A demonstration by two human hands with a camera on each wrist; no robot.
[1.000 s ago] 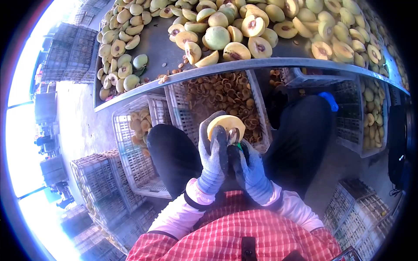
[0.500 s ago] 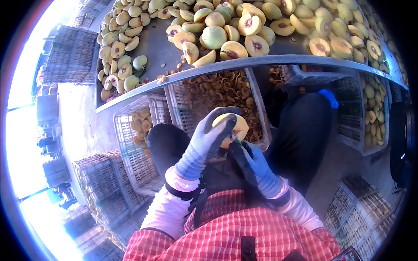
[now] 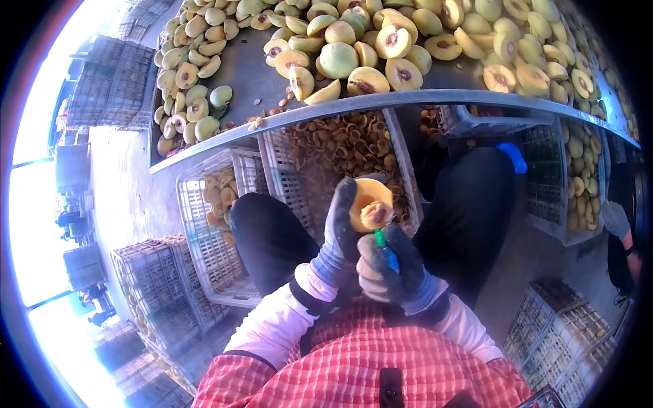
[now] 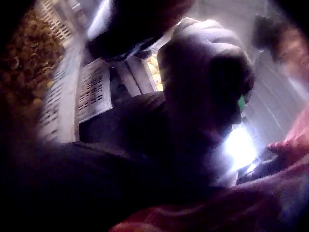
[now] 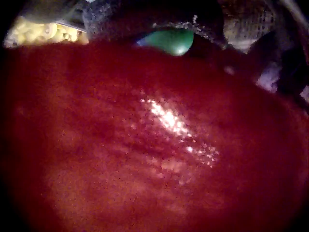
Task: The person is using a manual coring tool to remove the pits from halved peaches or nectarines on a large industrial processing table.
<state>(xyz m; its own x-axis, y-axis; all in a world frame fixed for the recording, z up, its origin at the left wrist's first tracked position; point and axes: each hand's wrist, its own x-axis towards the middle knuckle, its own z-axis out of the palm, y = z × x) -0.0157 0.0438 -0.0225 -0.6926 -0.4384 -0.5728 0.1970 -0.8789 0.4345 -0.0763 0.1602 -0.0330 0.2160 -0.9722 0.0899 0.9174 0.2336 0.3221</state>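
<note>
In the head view my gloved left hand (image 3: 338, 228) holds a yellow peach half (image 3: 366, 193), its cut face tilted toward me. A round brownish stone piece (image 3: 376, 215) stands out at the lower part of that face. My gloved right hand (image 3: 391, 273) grips a tool by its green and blue handle (image 3: 390, 258), close below the peach half; the tool's working end is hidden behind the stone piece. The left wrist view shows the curled right hand (image 4: 207, 58) with a bit of green handle. Red cloth (image 5: 145, 135) fills most of the right wrist view, below the green handle end (image 5: 175, 42).
A metal-edged table (image 3: 326, 110) heaped with peach halves (image 3: 367, 80) stands ahead. Under it, between my knees, sits a crate (image 3: 275, 173) of brown scooped pieces (image 3: 340, 146). Other crates stand left (image 3: 218, 265) and right (image 3: 564, 204). Another person's gloved hand (image 3: 615, 219) shows at far right.
My right hand has rolled over, its curled fingers now facing up. The peach half has tilted, and the stone piece now stands out from it. Another person's hand has appeared at right.
</note>
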